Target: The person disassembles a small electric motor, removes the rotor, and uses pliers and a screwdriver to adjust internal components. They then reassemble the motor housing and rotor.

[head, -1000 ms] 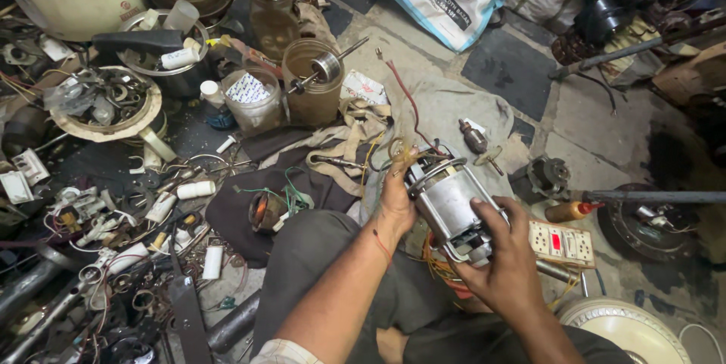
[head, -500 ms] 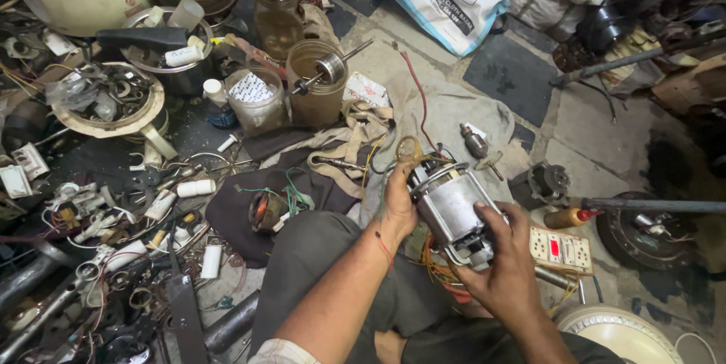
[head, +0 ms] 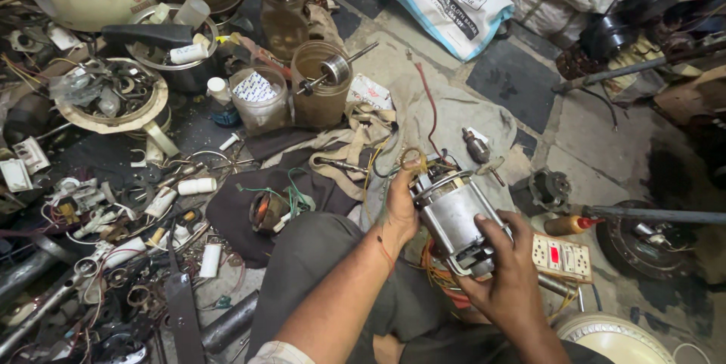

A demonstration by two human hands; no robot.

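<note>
While I sit on the workshop floor with my knee up, both of my hands are wrapped round a small electric motor, a grey metal body with copper windings showing at its far end. My left hand grips the far end from the side, fingers curled behind it and thumb along the near face. My right hand cups the near end from below, fingers closed over the metal bracket there, so the motor sits tilted between the two hands, just above my grey trouser leg.

Orange and yellow wires hang from under the motor, between my wrists. Just right of my right hand lies a white switchboard with a red switch, and beyond it a small brown bottle with a red cap. Beyond my left hand a red wire trails across a dirty cloth, where a small dark motor part lies. Further off, past the left hand, stands a brown plastic jar with a rotor shaft poking from it, next to a clear jar. Left of my left hand a copper coil rests on a dark cloth, and well beyond that the floor is strewn with white plugs, rings and loose scrap.
</note>
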